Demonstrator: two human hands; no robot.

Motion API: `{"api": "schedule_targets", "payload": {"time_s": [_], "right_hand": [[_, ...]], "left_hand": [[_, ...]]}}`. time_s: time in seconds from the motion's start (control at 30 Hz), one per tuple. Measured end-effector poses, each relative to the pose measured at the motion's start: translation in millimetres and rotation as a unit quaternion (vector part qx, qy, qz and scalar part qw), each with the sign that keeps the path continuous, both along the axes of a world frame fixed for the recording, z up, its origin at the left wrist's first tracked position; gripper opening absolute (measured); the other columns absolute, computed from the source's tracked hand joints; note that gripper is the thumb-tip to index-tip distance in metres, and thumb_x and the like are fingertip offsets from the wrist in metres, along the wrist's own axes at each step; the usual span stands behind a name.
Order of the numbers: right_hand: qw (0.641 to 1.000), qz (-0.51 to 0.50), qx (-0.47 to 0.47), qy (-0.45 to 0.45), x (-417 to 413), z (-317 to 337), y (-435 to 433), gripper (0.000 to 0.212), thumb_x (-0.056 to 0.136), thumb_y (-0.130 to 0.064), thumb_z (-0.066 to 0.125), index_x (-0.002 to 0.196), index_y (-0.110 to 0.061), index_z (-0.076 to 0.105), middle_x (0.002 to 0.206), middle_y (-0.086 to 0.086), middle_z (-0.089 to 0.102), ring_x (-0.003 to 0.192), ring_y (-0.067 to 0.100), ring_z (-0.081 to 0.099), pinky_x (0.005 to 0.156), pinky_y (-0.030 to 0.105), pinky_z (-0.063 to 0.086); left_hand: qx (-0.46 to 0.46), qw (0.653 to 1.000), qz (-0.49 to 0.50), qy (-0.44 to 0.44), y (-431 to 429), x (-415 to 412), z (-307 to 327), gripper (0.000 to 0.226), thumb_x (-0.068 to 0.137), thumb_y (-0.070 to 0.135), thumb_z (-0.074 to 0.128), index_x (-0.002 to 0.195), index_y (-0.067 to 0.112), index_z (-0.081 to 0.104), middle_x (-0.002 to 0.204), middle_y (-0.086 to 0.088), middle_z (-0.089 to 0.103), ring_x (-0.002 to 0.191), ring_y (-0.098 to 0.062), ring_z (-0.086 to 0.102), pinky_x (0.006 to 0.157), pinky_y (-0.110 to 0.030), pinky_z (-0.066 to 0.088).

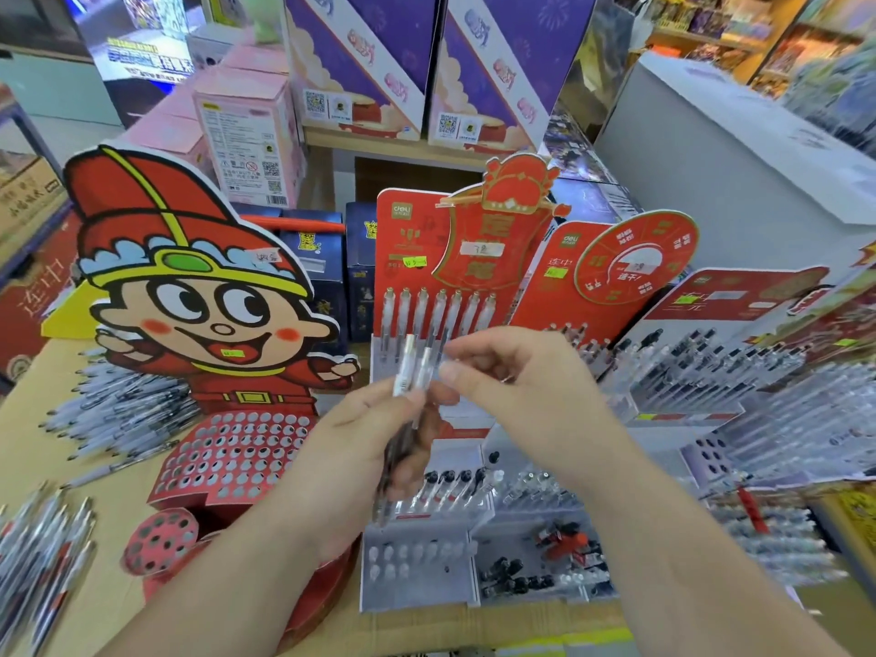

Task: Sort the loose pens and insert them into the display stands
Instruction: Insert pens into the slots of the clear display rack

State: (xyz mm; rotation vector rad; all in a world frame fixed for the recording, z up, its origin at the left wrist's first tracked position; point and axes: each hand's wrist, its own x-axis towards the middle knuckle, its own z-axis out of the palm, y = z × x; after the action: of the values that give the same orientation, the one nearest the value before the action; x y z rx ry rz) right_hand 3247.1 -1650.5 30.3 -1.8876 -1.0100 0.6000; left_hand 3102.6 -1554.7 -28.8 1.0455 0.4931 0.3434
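Pens (411, 372) in left hand (374, 448) before red "deli" display stand (399, 244).

The setting is a shop interior under bright, even light. A tan wooden table (23, 419) fills the foreground. Behind it, a wooden shelf (403, 147) carries tall purple boxes (360, 54), with pink boxes (246, 125) just to their left. A white counter (734, 149) stands at the right. Beyond it, shelves (739, 35) are crowded with colourful goods.
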Motion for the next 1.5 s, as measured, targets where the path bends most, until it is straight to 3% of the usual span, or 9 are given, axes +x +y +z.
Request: {"api": "schedule_targets", "payload": {"time_s": [0.2, 0.33, 0.43, 0.5, 0.63, 0.83, 0.97, 1.13, 1.5], "right_hand": [[0.982, 0.053, 0.057, 0.170, 0, -1, -10, 0.012, 0.085, -0.013, 0.075, 0.096, -0.010, 0.077, 0.074, -0.004, 0.071, 0.073, 0.011, 0.064, 0.073, 0.023, 0.053], [0.983, 0.054, 0.063, 0.165, 5, -2, -15, 0.007, 0.084, -0.011, 0.076, 0.091, -0.013, 0.078, 0.079, 0.006, 0.071, 0.075, 0.019, 0.064, 0.078, 0.035, 0.058], [0.986, 0.027, 0.066, 0.148, 9, 0, -18, 0.008, 0.083, -0.008, 0.075, 0.091, -0.013, 0.076, 0.080, 0.001, 0.074, 0.076, 0.011, 0.067, 0.074, 0.023, 0.055], [0.988, -0.009, 0.084, 0.129, 17, 6, -21, 0.010, 0.084, -0.007, 0.074, 0.092, -0.013, 0.076, 0.080, -0.002, 0.074, 0.074, 0.007, 0.066, 0.071, 0.017, 0.052], [0.982, -0.089, 0.167, 0.015, 45, 21, -22, 0.016, 0.085, -0.006, 0.076, 0.092, -0.020, 0.076, 0.083, -0.002, 0.075, 0.078, 0.011, 0.067, 0.074, 0.021, 0.054], [0.961, -0.143, 0.151, -0.180, 72, 17, -7, 0.017, 0.085, -0.015, 0.079, 0.092, -0.029, 0.072, 0.082, -0.016, 0.070, 0.078, 0.001, 0.066, 0.077, 0.020, 0.053], [0.960, -0.139, 0.115, -0.215, 75, 1, 6, 0.013, 0.085, -0.018, 0.079, 0.093, -0.027, 0.073, 0.084, -0.019, 0.069, 0.080, 0.003, 0.066, 0.079, 0.024, 0.055], [0.956, -0.136, 0.096, -0.240, 78, -5, 13, 0.013, 0.086, -0.022, 0.078, 0.099, -0.022, 0.075, 0.083, -0.024, 0.065, 0.082, -0.005, 0.063, 0.077, 0.009, 0.048], [0.953, -0.142, 0.098, -0.250, 85, -8, 16, 0.013, 0.087, -0.021, 0.077, 0.100, -0.020, 0.075, 0.083, -0.023, 0.065, 0.081, -0.004, 0.062, 0.074, 0.006, 0.046]], "left_hand": [[-0.009, 0.997, -0.065, -0.039, -7, 2, 8, 0.024, 0.092, 0.028, 0.055, 0.079, 0.016, 0.070, 0.073, -0.014, 0.046, 0.047, -0.017, 0.030, 0.047, -0.026, 0.027], [0.046, 0.996, -0.070, -0.009, -10, 5, 7, 0.029, 0.099, 0.033, 0.058, 0.088, 0.010, 0.070, 0.076, -0.017, 0.054, 0.046, -0.019, 0.039, 0.046, -0.029, 0.033], [0.146, 0.987, -0.008, 0.074, -8, 7, 5, 0.027, 0.105, 0.030, 0.048, 0.097, 0.021, 0.073, 0.085, -0.012, 0.070, 0.059, -0.022, 0.059, 0.058, -0.035, 0.050], [0.207, 0.971, 0.050, 0.105, -2, 8, 1, 0.025, 0.106, 0.027, 0.045, 0.103, 0.026, 0.070, 0.086, 0.000, 0.071, 0.068, -0.016, 0.066, 0.067, -0.036, 0.056], [0.318, 0.924, 0.155, 0.143, 17, 10, -15, 0.023, 0.105, 0.032, 0.043, 0.092, 0.023, 0.060, 0.063, 0.005, 0.051, 0.054, -0.011, 0.045, 0.052, -0.034, 0.041], [0.463, 0.844, 0.158, 0.220, 35, 17, -39, 0.013, 0.098, 0.024, 0.062, 0.087, 0.027, 0.057, 0.078, 0.003, 0.051, 0.068, -0.014, 0.050, 0.057, -0.027, 0.035], [0.463, 0.838, 0.190, 0.219, 30, 19, -50, 0.019, 0.087, 0.022, 0.078, 0.104, 0.021, 0.069, 0.085, 0.012, 0.052, 0.075, -0.006, 0.054, 0.065, -0.014, 0.038], [0.432, 0.854, 0.204, 0.206, 31, 19, -57, 0.026, 0.086, 0.022, 0.080, 0.111, 0.020, 0.073, 0.099, 0.006, 0.060, 0.085, 0.002, 0.056, 0.070, 0.003, 0.038], [0.380, 0.879, 0.200, 0.208, 31, 18, -61, 0.024, 0.087, 0.027, 0.078, 0.108, 0.032, 0.066, 0.107, 0.007, 0.060, 0.087, -0.006, 0.058, 0.067, -0.002, 0.041]]}}
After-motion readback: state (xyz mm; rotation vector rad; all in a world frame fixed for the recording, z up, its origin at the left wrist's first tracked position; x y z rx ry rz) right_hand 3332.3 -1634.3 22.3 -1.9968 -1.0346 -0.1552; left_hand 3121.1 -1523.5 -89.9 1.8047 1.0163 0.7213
